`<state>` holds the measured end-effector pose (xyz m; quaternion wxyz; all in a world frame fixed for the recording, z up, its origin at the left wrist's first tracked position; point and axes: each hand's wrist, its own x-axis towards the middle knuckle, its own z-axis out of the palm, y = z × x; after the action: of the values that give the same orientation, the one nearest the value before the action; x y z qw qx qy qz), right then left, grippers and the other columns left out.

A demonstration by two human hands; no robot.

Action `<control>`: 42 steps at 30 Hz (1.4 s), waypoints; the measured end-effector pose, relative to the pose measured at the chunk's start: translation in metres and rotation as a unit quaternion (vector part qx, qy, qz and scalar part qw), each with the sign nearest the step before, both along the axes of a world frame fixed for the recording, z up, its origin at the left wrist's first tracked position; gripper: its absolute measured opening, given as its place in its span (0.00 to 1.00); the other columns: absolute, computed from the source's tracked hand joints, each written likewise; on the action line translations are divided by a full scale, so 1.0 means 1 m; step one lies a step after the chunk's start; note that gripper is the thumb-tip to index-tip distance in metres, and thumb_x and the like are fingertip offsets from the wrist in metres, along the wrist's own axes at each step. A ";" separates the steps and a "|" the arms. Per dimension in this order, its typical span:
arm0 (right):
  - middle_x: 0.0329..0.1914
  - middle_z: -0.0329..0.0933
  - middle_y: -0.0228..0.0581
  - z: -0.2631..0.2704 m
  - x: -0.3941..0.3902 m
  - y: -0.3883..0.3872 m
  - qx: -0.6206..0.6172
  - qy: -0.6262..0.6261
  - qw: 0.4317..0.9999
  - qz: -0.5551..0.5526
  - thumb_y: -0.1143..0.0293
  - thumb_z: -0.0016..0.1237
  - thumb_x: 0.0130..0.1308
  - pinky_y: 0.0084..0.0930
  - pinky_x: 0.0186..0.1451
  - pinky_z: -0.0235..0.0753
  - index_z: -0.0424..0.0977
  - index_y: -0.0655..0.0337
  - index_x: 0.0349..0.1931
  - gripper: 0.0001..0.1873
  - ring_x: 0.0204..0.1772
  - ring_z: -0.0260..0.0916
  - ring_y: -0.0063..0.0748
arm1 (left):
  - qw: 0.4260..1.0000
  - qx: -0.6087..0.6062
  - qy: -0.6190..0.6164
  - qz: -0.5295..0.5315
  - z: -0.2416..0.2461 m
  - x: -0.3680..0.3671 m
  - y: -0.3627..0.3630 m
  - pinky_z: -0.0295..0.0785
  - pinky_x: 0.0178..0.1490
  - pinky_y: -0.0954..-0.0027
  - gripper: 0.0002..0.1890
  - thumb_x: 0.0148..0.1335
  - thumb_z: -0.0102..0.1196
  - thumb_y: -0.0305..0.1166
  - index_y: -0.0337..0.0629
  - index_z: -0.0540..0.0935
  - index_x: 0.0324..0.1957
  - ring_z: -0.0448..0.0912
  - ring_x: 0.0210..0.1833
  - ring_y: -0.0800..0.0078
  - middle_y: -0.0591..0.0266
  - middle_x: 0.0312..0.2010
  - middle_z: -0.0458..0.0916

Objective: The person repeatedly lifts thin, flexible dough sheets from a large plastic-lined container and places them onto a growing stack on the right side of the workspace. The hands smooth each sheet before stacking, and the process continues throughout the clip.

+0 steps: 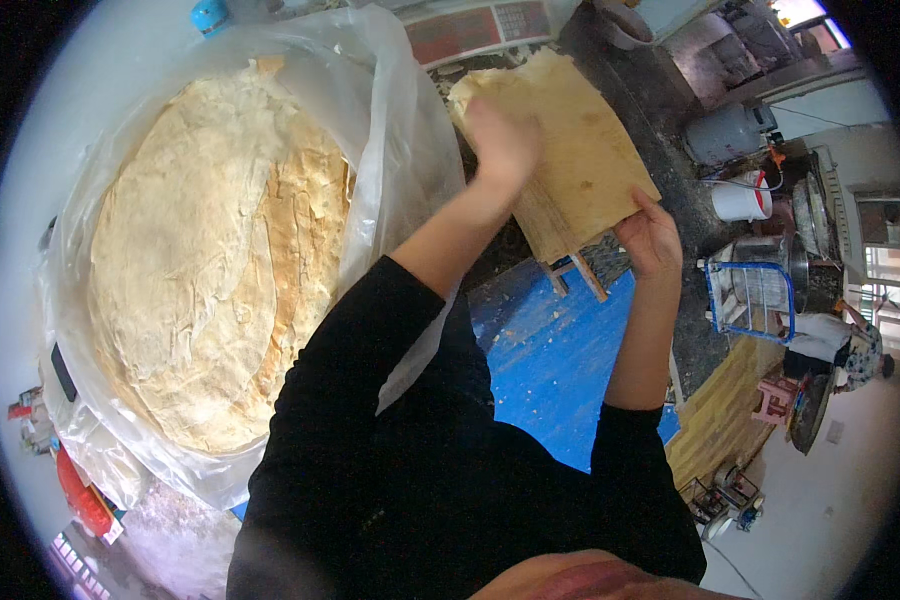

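A thin yellowish sheet, apparently dried flatbread or bean-curd skin (585,127), lies folded over a small wooden stool (551,214). My left hand (501,142), blurred, is over the sheet's left part; whether its fingers grip anything cannot be told. At the sheet's lower right corner, my right hand (651,234) holds the edge between thumb and fingers. To the left, a large pile of similar pale, round sheets (187,240) rests inside a clear plastic bag (397,135), its top sheets wrinkled and overlapping. Part of the stool is hidden under the sheet.
A blue board (555,360) scattered with crumbs lies below the stool. Farther right are a gas cylinder (727,139), a white bucket (739,201), a blue-framed cart (754,296) and a person (832,341) beside a pink stool (776,397). A blue-capped container (210,16) stands at upper left.
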<state>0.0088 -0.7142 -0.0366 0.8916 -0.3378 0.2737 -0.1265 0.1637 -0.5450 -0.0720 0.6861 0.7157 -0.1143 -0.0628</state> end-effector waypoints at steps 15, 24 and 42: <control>0.76 0.54 0.58 -0.029 -0.042 0.021 -0.774 0.259 0.565 -0.122 0.49 0.55 0.69 0.40 0.77 0.61 0.52 0.62 0.74 0.42 0.75 0.58 0.54 | 0.865 0.201 -0.394 -0.236 0.047 -0.069 0.217 0.65 0.72 0.54 0.21 0.65 0.56 0.35 0.38 0.78 0.58 0.66 0.71 0.45 0.42 0.66 0.71; 0.66 0.71 0.49 0.032 0.012 0.184 -0.764 -0.107 0.633 -0.066 0.75 0.50 0.72 0.40 0.74 0.63 0.68 0.68 0.62 0.20 0.70 0.67 0.42 | 0.824 0.503 -0.263 0.017 0.067 -0.079 0.442 0.78 0.45 0.59 0.08 0.63 0.58 0.33 0.41 0.81 0.40 0.80 0.48 0.56 0.57 0.44 0.82; 0.62 0.75 0.47 0.045 0.062 0.426 -0.320 -0.155 0.766 0.535 0.58 0.37 0.81 0.38 0.68 0.73 0.66 0.71 0.64 0.24 0.64 0.73 0.36 | 0.801 0.482 -0.320 0.155 0.072 -0.051 0.443 0.77 0.37 0.67 0.15 0.56 0.58 0.31 0.33 0.75 0.43 0.82 0.35 0.59 0.53 0.37 0.81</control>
<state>0.0712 -0.2886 0.0086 0.6853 -0.6709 -0.1495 0.2407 0.1129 -0.1015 -0.0002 0.1772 0.9418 -0.1702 0.2297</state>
